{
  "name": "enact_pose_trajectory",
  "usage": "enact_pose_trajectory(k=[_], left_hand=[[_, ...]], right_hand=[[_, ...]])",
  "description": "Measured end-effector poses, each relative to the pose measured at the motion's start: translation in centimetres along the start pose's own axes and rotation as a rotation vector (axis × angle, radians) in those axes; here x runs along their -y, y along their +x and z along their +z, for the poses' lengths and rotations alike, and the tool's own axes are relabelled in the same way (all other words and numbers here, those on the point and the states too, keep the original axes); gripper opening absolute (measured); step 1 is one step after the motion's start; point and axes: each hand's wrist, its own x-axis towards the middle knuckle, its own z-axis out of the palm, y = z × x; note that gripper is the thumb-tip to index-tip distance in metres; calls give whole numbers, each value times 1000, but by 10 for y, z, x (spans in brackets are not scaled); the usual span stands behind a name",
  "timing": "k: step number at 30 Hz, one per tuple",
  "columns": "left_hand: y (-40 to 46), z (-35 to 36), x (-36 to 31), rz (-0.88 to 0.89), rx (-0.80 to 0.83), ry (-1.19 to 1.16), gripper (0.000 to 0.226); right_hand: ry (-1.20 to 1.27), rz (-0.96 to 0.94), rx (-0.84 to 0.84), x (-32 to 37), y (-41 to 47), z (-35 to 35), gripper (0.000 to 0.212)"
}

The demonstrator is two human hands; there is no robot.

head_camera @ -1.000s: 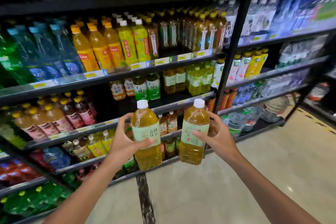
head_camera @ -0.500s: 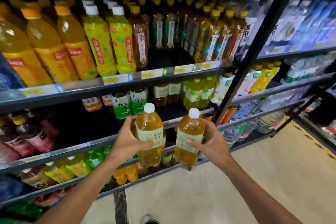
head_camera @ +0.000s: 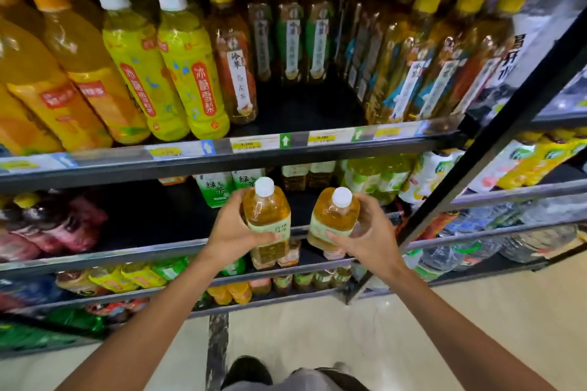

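We hold two tea bottles before a drinks shelf, one in each hand; the left hand (head_camera: 233, 233) has its grip wrapped round the left bottle (head_camera: 268, 211) at the label; the right hand (head_camera: 370, 233) has its grip clamped on the right bottle (head_camera: 333, 217), which tilts toward us. Both hang in the air just ahead of the shelf rail (head_camera: 143, 251), with the green tea bottles (head_camera: 216, 189) at twelve o'clock. To shelve them well, we judge, we should right the tilted one, lift both over the rail, and slide them base first into the bare stretch at ten o'clock; its depth is hard to make out.
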Motion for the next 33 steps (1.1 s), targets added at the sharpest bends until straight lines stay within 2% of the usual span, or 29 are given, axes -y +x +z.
enact_pose_trajectory(k=[7, 15, 23, 33], left_hand=[[8, 23, -3, -18, -167, -12, 92], [13, 43, 3, 33, -302, -27, 90], [26, 48, -3, 224, -291, 110, 83], [58, 76, 26, 47, -249, -3, 83]], right_hand=[[96, -87, 34, -23, 51, -1, 82], [135, 32, 0, -58, 79, 29, 84], [112, 104, 21, -78, 97, 41, 86], [48, 69, 30, -75, 98, 47, 82]])
